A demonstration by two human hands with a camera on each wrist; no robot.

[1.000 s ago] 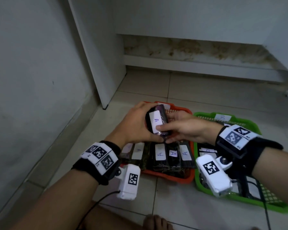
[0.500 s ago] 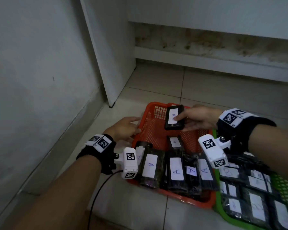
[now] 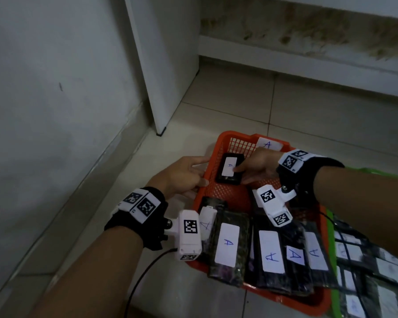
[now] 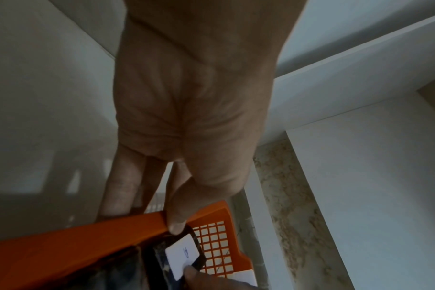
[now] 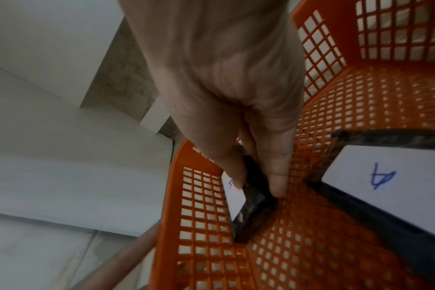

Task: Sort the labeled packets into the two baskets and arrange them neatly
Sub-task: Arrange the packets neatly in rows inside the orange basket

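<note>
The orange basket (image 3: 239, 146) holds a front row of dark packets (image 3: 228, 246) with white A labels. My right hand (image 3: 239, 173) pinches one more A packet (image 3: 229, 167) low in the basket's far left corner. In the right wrist view the thumb lies on this packet's (image 5: 251, 206) label and a finger on its edge, inside the mesh basket (image 5: 335, 117). My left hand (image 3: 193, 175) holds the basket's left rim. The left wrist view shows my left hand (image 4: 147, 215) with its thumb over the orange rim (image 4: 75, 245) beside the packet (image 4: 184, 253) and its fingers outside the wall.
A green basket (image 3: 332, 283) full of labelled packets stands against the orange one's right side. Another A packet (image 5: 385, 176) lies close behind my right hand. A white wall and a cabinet panel (image 3: 166, 65) close the left side; tiled floor lies beyond.
My right hand has lowered the A packet from above the basket into its far left corner. My left hand let go of the packet and moved to the basket's left rim.
</note>
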